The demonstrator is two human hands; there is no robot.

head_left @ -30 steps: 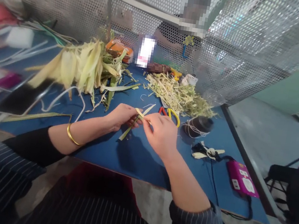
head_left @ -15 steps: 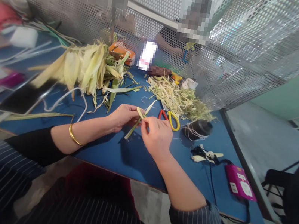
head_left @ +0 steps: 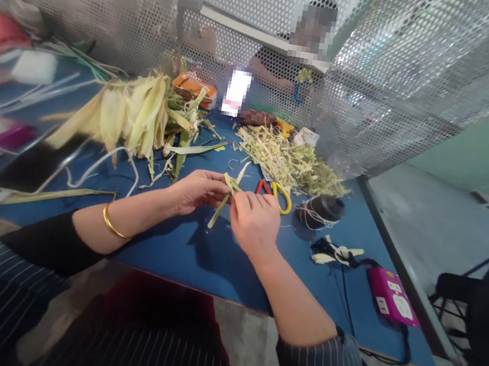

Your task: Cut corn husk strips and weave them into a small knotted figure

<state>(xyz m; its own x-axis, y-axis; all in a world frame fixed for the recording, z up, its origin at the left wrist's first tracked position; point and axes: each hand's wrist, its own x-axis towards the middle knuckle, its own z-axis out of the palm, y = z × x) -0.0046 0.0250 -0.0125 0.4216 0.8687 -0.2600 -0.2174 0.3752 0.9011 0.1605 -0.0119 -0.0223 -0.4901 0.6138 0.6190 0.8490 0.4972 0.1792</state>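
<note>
Between my hands is a folded, pale green corn husk strip (head_left: 218, 211), one end pointing up and the other hanging below my fingers. My left hand (head_left: 200, 193) pinches it from the left. My right hand (head_left: 256, 219) is closed on its right side, knuckles up, its fingertips partly hidden. Just beyond my right hand lie scissors (head_left: 286, 198) with one red and one yellow handle. To the right stands a black spool of thread (head_left: 321, 211). Behind my hands is a heap of shredded husk (head_left: 277, 151); a bunch of whole corn husks (head_left: 139, 111) lies at the left.
A phone-like black tablet (head_left: 36, 165) with a white cable lies on the left of the blue table (head_left: 158, 256). At the right are a magenta power strip (head_left: 393, 296) and a small husk piece (head_left: 331, 251). A perforated screen (head_left: 257, 43) borders the back, with a person behind it.
The view has shifted slightly. Both hands stay close together on the husk strip, and its hanging end has swung a little more upright.
</note>
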